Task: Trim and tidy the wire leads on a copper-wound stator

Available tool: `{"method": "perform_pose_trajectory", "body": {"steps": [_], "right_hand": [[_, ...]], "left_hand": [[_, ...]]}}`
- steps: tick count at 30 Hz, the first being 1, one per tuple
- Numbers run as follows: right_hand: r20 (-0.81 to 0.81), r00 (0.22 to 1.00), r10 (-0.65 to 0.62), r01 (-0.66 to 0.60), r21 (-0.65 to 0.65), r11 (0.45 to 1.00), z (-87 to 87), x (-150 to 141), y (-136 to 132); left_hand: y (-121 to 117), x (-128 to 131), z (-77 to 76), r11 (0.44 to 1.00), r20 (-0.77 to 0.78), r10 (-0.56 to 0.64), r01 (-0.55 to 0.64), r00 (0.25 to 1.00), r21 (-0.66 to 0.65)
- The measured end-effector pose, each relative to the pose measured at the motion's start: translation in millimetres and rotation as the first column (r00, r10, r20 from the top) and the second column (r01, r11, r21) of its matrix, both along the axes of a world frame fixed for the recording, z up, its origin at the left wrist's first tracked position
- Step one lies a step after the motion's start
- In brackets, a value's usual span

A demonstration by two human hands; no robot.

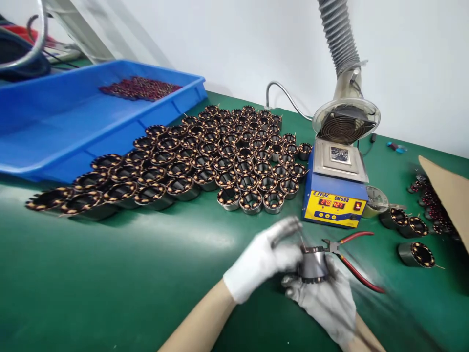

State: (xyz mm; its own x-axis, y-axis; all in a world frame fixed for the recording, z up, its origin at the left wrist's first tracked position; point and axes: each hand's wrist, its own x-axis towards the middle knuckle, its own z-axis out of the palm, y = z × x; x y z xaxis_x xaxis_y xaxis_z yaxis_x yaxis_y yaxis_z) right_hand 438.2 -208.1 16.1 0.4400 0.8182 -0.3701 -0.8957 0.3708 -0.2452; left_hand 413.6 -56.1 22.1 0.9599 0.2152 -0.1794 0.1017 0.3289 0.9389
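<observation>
The gloved left hand [269, 254] is hovering, blurred, at the rim of a dark ring-shaped part [314, 265], which the gloved right hand [326, 298] is holding up from below. Red-handled cutters [333, 247] are lying open just beside it, while a blue-and-yellow heating unit [333, 200] is glowing with red digits behind them, and rows of similar rings [225, 164] are filling the green table [154, 264] toward a blue tray [84, 127].

Bkgd, L: blue plastic tray [54, 127] sits on green tabletop [146, 274], w/ pile of dark-red pcs [139, 89] in its far R part; pale slanted frame [78, 29] stands behind, vs white wall [227, 44]. Ctr-R: corrugated duct [339, 32] runs down to round fan hood [346, 128]. R: tilted cardboard sheet [445, 188] lies beside heap of sm red-and-dark pcs [432, 205]; sm blue-and-red item [396, 147] lies near wall
</observation>
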Motion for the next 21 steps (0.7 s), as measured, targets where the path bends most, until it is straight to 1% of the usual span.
{"method": "perform_pose_trajectory", "body": {"steps": [1,2,3,4,6,7,9,10,11,12,13,14,15,16,17,18,19,20,21], "right_hand": [[-0.015,1.000,-0.021,0.021,-0.007,1.000,-0.8,0.8,-0.5],[-0.022,0.999,-0.045,0.044,-0.019,0.999,-1.8,1.4,-0.8],[-0.024,0.998,-0.062,0.062,-0.033,0.998,-2.7,1.8,-1.0],[-0.025,0.998,-0.060,0.059,-0.046,0.997,-3.4,1.7,-1.1],[-0.013,1.000,-0.011,0.010,-0.050,0.999,-4.2,0.6,-1.0],[-0.002,1.000,0.024,-0.024,-0.043,0.999,-4.3,-0.4,-0.9],[0.033,0.997,0.069,-0.068,-0.020,0.997,-4.1,-2.7,-0.9],[0.047,0.996,0.078,-0.078,-0.009,0.997,-4.0,-3.6,-1.1],[0.055,0.995,0.080,-0.080,0.001,0.997,-3.8,-4.3,-1.4],[0.060,0.995,0.082,-0.082,0.009,0.997,-3.6,-4.6,-1.7],[0.063,0.994,0.086,-0.087,0.011,0.996,-3.4,-4.6,-1.9],[0.067,0.994,0.089,-0.090,0.004,0.996,-3.3,-4.4,-1.9],[0.075,0.993,0.086,-0.085,-0.012,0.996,-3.3,-4.0,-1.7],[0.096,0.993,0.071,-0.068,-0.035,0.997,-3.5,-3.7,-1.3],[0.134,0.990,0.052,-0.043,-0.070,0.997,-4.0,-3.5,-0.7],[0.191,0.981,0.033,-0.011,-0.115,0.993,-4.9,-3.6,-0.1],[0.268,0.963,0.017,0.029,-0.167,0.986,-6.3,-4.0,0.5],[0.359,0.933,0.007,0.080,-0.228,0.970,-8.2,-4.9,1.1],[0.450,0.893,0.010,0.143,-0.304,0.942,-10.7,-6.1,1.5]], "left_hand": [[-2.0,-3.0,0.9,0.979,-0.023,-0.162,0.164,0.987,0.126],[-5.3,-5.5,2.5,0.938,-0.051,-0.262,0.267,0.964,0.222],[-9.1,-7.1,4.4,0.916,-0.079,-0.289,0.300,0.954,0.268],[-12.8,-7.6,6.4,0.921,-0.111,-0.272,0.292,0.956,0.256],[-17.5,-5.1,8.7,0.970,-0.176,-0.187,0.210,0.966,0.122],[-17.8,-2.4,8.6,0.989,-0.205,-0.125,0.140,0.971,0.055],[-14.6,4.1,6.4,0.999,-0.227,0.036,-0.033,0.973,0.019],[-11.8,7.2,5.2,0.992,-0.204,0.124,-0.128,0.971,-0.005],[-8.8,9.7,4.7,0.973,-0.166,0.210,-0.223,0.964,-0.064],[-6.3,11.4,5.2,0.944,-0.124,0.278,-0.295,0.952,-0.149],[-4.9,12.2,6.8,0.915,-0.094,0.319,-0.332,0.943,-0.228],[-5.0,11.9,9.3,0.905,-0.083,0.310,-0.321,0.947,-0.279],[-6.5,10.8,12.1,0.920,-0.101,0.250,-0.269,0.963,-0.286],[-9.0,9.0,14.6,0.951,-0.150,0.150,-0.184,0.977,-0.250],[-11.8,7.0,16.2,0.977,-0.223,0.046,-0.091,0.974,-0.192],[-14.2,5.1,16.4,0.990,-0.293,-0.013,-0.029,0.956,-0.138],[-15.3,3.6,15.2,0.996,-0.332,-0.019,-0.013,0.943,-0.092],[-14.7,2.6,12.7,0.997,-0.325,0.024,-0.046,0.945,-0.061],[-12.3,2.1,9.4,0.991,-0.273,0.098,-0.119,0.957,-0.061]]}}
